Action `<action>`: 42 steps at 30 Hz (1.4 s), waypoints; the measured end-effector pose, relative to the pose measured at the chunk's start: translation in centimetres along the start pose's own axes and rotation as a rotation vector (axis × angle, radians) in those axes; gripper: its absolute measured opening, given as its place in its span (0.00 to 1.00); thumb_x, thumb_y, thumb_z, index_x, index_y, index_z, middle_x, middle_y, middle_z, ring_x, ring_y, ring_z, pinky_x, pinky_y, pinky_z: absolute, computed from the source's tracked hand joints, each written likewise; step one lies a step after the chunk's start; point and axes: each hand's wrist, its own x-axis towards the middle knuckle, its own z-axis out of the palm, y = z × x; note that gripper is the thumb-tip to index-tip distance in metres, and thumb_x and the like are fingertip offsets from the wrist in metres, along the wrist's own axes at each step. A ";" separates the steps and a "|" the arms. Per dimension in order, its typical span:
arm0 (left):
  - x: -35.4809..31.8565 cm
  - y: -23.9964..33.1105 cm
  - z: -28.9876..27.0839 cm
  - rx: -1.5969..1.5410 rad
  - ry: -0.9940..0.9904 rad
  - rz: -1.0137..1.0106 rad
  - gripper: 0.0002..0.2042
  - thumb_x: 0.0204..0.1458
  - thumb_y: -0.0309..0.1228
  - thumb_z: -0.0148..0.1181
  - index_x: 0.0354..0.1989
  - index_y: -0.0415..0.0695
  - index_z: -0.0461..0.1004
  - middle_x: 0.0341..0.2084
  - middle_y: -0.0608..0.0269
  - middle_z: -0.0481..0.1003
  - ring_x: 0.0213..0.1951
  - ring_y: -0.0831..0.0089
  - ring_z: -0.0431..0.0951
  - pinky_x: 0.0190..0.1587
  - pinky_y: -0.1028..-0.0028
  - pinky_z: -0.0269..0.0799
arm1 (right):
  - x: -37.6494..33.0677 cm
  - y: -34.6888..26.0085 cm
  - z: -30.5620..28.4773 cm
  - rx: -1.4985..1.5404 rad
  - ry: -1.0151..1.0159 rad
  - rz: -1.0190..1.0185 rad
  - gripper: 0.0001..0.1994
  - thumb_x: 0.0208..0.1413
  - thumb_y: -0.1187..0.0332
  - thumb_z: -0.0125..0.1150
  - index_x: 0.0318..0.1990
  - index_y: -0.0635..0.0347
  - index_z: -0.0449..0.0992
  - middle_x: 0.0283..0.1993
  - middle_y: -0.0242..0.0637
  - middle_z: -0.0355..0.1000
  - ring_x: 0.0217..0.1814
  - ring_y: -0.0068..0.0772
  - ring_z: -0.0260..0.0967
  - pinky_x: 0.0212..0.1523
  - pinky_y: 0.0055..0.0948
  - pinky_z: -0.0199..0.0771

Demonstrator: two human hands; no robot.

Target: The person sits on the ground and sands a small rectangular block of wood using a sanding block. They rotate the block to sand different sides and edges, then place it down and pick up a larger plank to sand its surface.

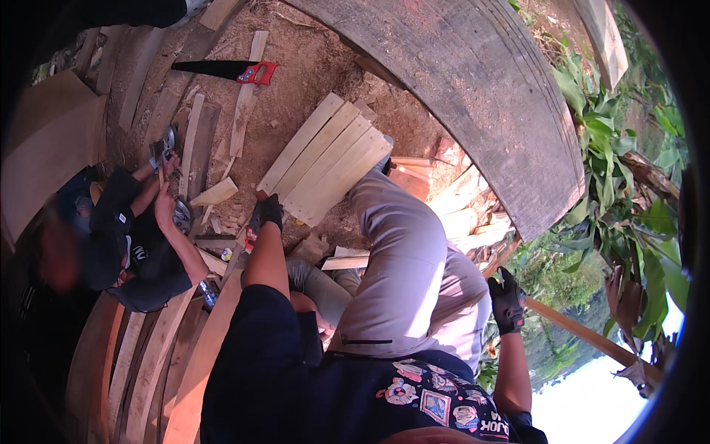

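While hands (268, 213) grip | planks (325, 159) just beyond left.

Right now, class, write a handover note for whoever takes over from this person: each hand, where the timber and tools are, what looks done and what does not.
Left hand: black-gloved, at the near end of the stack of pale sawn planks; I cannot tell whether it grips anything.
Right hand: black-gloved, closed on the slanting orange-brown wooden rail.
Red-handled handsaw: lies on the dirt beyond the stack, untouched.
Co-worker, on the left: holds a round-bladed power tool to boards.
Done: the planks lie side by side.
Left: loose pale offcuts lie scattered on the dirt.
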 end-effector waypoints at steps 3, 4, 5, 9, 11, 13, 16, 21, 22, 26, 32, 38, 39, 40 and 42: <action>-13.1 8.1 3.4 0.706 0.194 0.367 0.21 0.65 0.52 0.59 0.46 0.44 0.79 0.45 0.51 0.86 0.45 0.55 0.87 0.45 0.58 0.79 | -1.7 0.4 0.1 0.180 0.003 0.150 0.30 0.68 0.50 0.65 0.70 0.61 0.75 0.67 0.57 0.77 0.66 0.60 0.77 0.66 0.49 0.75; -23.1 13.7 4.3 0.794 0.270 0.435 0.23 0.66 0.54 0.58 0.45 0.42 0.79 0.45 0.48 0.86 0.46 0.53 0.87 0.45 0.57 0.79 | -1.7 1.2 0.3 0.224 0.036 0.134 0.31 0.67 0.51 0.65 0.70 0.62 0.75 0.67 0.56 0.77 0.64 0.57 0.78 0.64 0.48 0.76; -28.7 16.0 3.6 0.689 0.227 0.576 0.21 0.65 0.51 0.60 0.46 0.42 0.79 0.44 0.47 0.85 0.46 0.49 0.86 0.47 0.54 0.79 | -2.1 2.5 1.2 0.486 0.018 0.207 0.31 0.67 0.53 0.66 0.70 0.65 0.75 0.67 0.56 0.76 0.59 0.50 0.80 0.61 0.45 0.78; -48.1 25.7 3.8 0.386 -0.090 1.262 0.14 0.60 0.37 0.70 0.48 0.42 0.79 0.42 0.48 0.84 0.47 0.44 0.84 0.53 0.50 0.78 | -5.4 0.1 -0.3 0.715 0.069 0.353 0.28 0.65 0.57 0.70 0.66 0.65 0.77 0.42 0.45 0.84 0.41 0.34 0.81 0.49 0.38 0.79; -55.6 29.9 5.1 0.351 -0.264 1.680 0.11 0.59 0.29 0.71 0.48 0.41 0.80 0.44 0.49 0.82 0.50 0.46 0.82 0.55 0.53 0.77 | -7.0 -1.2 -0.9 0.783 0.119 0.407 0.26 0.65 0.59 0.70 0.65 0.64 0.78 0.37 0.42 0.84 0.39 0.32 0.81 0.46 0.36 0.79; -62.3 35.6 8.7 0.440 -0.290 1.928 0.11 0.57 0.27 0.72 0.46 0.40 0.79 0.44 0.51 0.82 0.50 0.47 0.82 0.56 0.53 0.76 | -8.7 -1.5 -0.6 0.845 0.135 0.424 0.26 0.64 0.56 0.70 0.65 0.62 0.79 0.38 0.42 0.84 0.39 0.32 0.82 0.46 0.35 0.80; -64.7 40.8 17.7 0.453 -0.310 2.099 0.10 0.57 0.28 0.71 0.43 0.40 0.78 0.42 0.51 0.82 0.48 0.46 0.82 0.56 0.52 0.76 | -11.3 -1.7 3.4 0.845 0.237 0.476 0.27 0.63 0.54 0.70 0.64 0.62 0.80 0.36 0.42 0.85 0.38 0.32 0.83 0.45 0.35 0.81; -63.8 42.5 25.1 0.824 -0.072 1.914 0.10 0.59 0.38 0.68 0.40 0.45 0.80 0.37 0.50 0.81 0.46 0.46 0.81 0.66 0.52 0.70 | -17.8 -2.4 3.7 0.949 0.074 0.723 0.33 0.58 0.44 0.65 0.65 0.56 0.81 0.50 0.54 0.85 0.58 0.57 0.82 0.63 0.49 0.77; -63.5 42.3 25.6 0.770 -0.057 1.973 0.10 0.60 0.38 0.67 0.37 0.44 0.80 0.34 0.48 0.81 0.42 0.44 0.81 0.64 0.51 0.71 | -19.0 -2.3 4.6 0.926 0.098 0.762 0.32 0.57 0.43 0.65 0.63 0.53 0.82 0.48 0.52 0.86 0.57 0.54 0.82 0.62 0.48 0.78; -62.8 42.1 26.2 0.861 0.008 1.923 0.12 0.62 0.39 0.66 0.33 0.43 0.80 0.31 0.46 0.81 0.39 0.41 0.80 0.55 0.47 0.72 | -21.7 -0.9 6.5 1.051 0.082 0.859 0.30 0.59 0.47 0.68 0.62 0.57 0.82 0.44 0.46 0.87 0.46 0.40 0.87 0.55 0.40 0.82; -62.2 41.8 26.8 0.857 0.102 1.982 0.14 0.62 0.42 0.67 0.33 0.43 0.80 0.31 0.45 0.80 0.40 0.40 0.80 0.47 0.45 0.73 | -20.9 0.9 6.9 1.164 0.088 0.944 0.27 0.61 0.51 0.70 0.60 0.61 0.83 0.44 0.46 0.87 0.40 0.35 0.88 0.47 0.37 0.83; -62.8 41.7 26.8 0.924 0.140 1.946 0.14 0.62 0.42 0.67 0.35 0.42 0.81 0.32 0.44 0.80 0.41 0.41 0.81 0.47 0.46 0.74 | -16.5 3.8 6.4 1.056 0.056 0.742 0.27 0.61 0.50 0.70 0.61 0.60 0.83 0.40 0.46 0.88 0.41 0.38 0.88 0.53 0.39 0.82; -62.7 41.8 26.9 0.920 0.144 1.936 0.14 0.62 0.41 0.67 0.34 0.42 0.81 0.31 0.44 0.80 0.41 0.40 0.81 0.46 0.46 0.74 | -15.6 4.4 7.1 1.045 0.114 0.725 0.23 0.63 0.55 0.73 0.59 0.61 0.84 0.35 0.40 0.86 0.34 0.28 0.85 0.39 0.34 0.82; -63.0 41.7 26.9 0.918 0.140 1.927 0.14 0.62 0.41 0.67 0.34 0.42 0.81 0.31 0.44 0.80 0.41 0.40 0.81 0.46 0.45 0.74 | -14.6 5.0 7.9 1.080 0.145 0.727 0.23 0.63 0.55 0.74 0.59 0.60 0.84 0.36 0.39 0.86 0.33 0.27 0.84 0.38 0.34 0.81; -63.3 41.6 26.6 0.946 0.124 1.891 0.14 0.62 0.41 0.66 0.34 0.41 0.81 0.30 0.43 0.80 0.39 0.39 0.81 0.45 0.46 0.74 | -13.5 5.7 8.6 1.115 0.162 0.711 0.23 0.63 0.54 0.74 0.59 0.59 0.84 0.37 0.37 0.86 0.34 0.26 0.83 0.39 0.34 0.81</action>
